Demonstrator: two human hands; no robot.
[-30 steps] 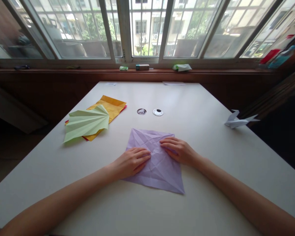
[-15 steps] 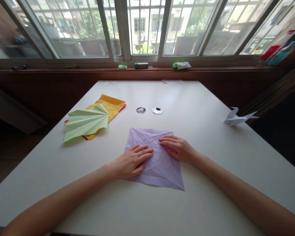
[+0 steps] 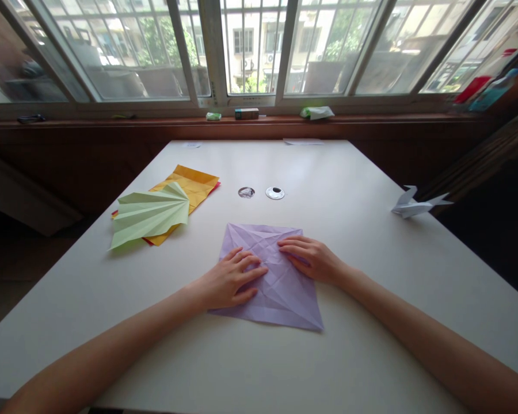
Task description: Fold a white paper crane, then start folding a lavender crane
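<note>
Lilac paper (image 3: 280,293) lies flat mid-tabletop, nearer the front edge. Left hand (image 3: 227,280) & right hand (image 3: 313,260) rest on it, fingers spread flat — nothing pinched. To smooth well: press w/ fingertips along creases, outward from centre, keeping corners square — don't let the sheet slide.

Lilac creased paper (image 3: 280,287); pale green fan (image 3: 151,215); orange sheet (image 3: 194,184); white table (image 3: 349,190).

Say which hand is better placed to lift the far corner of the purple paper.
Right. The right hand lies nearer the far edge of the purple paper; the left hand presses nearer its near-left side.
</note>
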